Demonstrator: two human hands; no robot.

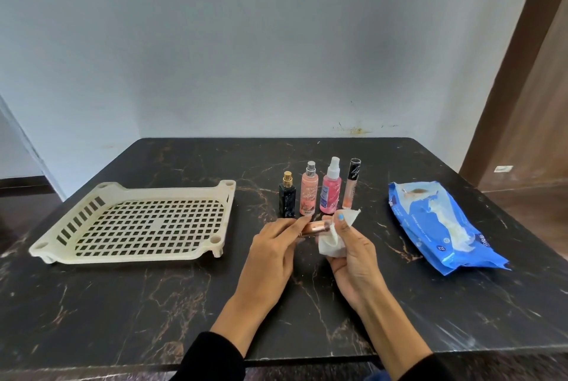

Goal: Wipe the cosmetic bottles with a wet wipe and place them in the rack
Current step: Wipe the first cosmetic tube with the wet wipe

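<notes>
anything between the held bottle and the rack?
Nothing visible. The left hand holds the copper bottle just right of the rack; only bare table lies between. The standing bottles are behind, off that path.

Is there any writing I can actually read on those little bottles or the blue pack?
"72", apparently, in a small circle on the blue wipes pack; its other print is too blurred to read.
Labels on the two pink spray bottles: too small to read.
White script on the slim tube's black cap: unreadable.
Black bottle and rack: no text visible.
</notes>
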